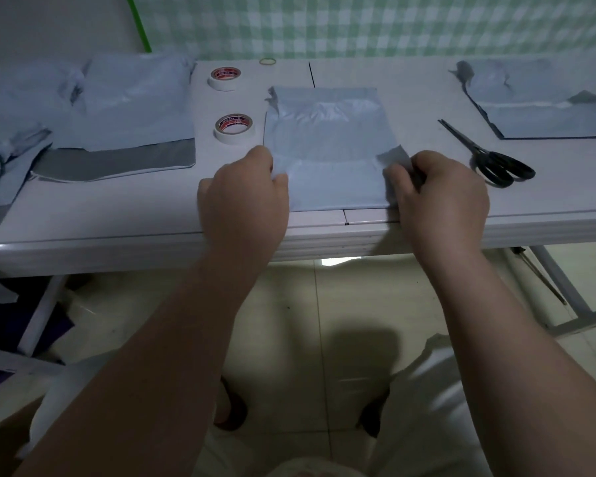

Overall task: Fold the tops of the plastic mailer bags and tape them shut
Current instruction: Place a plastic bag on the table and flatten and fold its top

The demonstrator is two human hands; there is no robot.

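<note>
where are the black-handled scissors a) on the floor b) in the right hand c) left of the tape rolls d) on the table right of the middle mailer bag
d: the black-handled scissors lie on the white table, right of the middle pale grey plastic mailer bag.

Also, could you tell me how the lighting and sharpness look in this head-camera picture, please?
Head view: dim, bluish and soft overall; the table edge bows from the wide-angle lens; a bright patch glares on the floor tiles; the left hand and right hand on the mailer bag read clearly.
</note>
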